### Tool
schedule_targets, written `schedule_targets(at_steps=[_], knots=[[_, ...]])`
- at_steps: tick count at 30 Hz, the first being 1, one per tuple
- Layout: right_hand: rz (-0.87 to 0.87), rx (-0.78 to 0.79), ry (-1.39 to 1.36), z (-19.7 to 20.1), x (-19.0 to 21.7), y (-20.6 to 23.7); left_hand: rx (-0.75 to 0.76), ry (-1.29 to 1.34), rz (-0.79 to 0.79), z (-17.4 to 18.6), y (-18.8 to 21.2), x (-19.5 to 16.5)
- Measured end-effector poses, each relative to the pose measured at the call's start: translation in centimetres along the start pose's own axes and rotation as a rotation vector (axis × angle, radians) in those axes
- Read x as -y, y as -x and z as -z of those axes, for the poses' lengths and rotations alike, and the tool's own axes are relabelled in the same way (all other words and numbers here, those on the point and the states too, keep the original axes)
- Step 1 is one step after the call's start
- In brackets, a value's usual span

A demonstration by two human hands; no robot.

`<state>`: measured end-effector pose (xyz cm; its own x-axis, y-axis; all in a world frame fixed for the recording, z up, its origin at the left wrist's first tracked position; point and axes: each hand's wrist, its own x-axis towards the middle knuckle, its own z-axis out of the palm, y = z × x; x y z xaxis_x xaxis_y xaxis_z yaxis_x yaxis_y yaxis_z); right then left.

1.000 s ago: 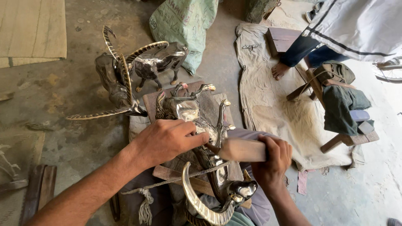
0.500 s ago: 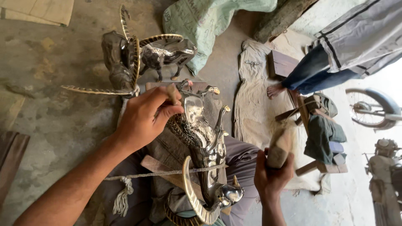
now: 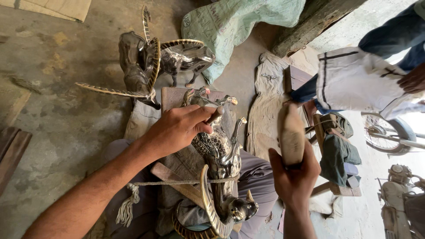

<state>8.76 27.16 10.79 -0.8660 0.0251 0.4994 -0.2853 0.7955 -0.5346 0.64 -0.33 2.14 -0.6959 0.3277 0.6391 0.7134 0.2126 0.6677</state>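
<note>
The left hand (image 3: 179, 128) pinches a thin punch (image 3: 215, 116) against the shiny, scale-textured metal antelope (image 3: 219, 152) roped across the lap; the right hand (image 3: 294, 179) grips a smooth wooden mallet (image 3: 291, 135).

- Bare concrete floor (image 3: 48, 75), stained and cracked, runs under everything you see.
- Two finished metal horned animal figures (image 3: 150, 66) stand on it ahead of you.
- A pale green sack (image 3: 239, 22) lies just beyond them.
- A beige cloth (image 3: 265, 106) is spread flat to your right.
- Cardboard (image 3: 57, 6) lies at the far left corner.
</note>
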Motion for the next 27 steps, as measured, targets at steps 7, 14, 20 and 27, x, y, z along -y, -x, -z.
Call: schedule_targets(at_steps=[7,14,20,27], knots=[[0.255,0.008,0.468,0.0,2.2,-2.9,0.043,-0.099,0.045,-0.9,0.7,0.2],[0.214,0.071,0.203,0.9,2.9,-4.4,-0.004,-0.078,0.049,-1.0,1.6,0.9],[0.425,0.041,0.383,1.5,5.1,-7.1,-0.144,-0.031,0.019,-1.7,2.3,1.0],[0.719,0.184,0.719,0.6,8.0,-10.0,-0.297,-0.032,0.129,-2.2,2.7,-0.5]])
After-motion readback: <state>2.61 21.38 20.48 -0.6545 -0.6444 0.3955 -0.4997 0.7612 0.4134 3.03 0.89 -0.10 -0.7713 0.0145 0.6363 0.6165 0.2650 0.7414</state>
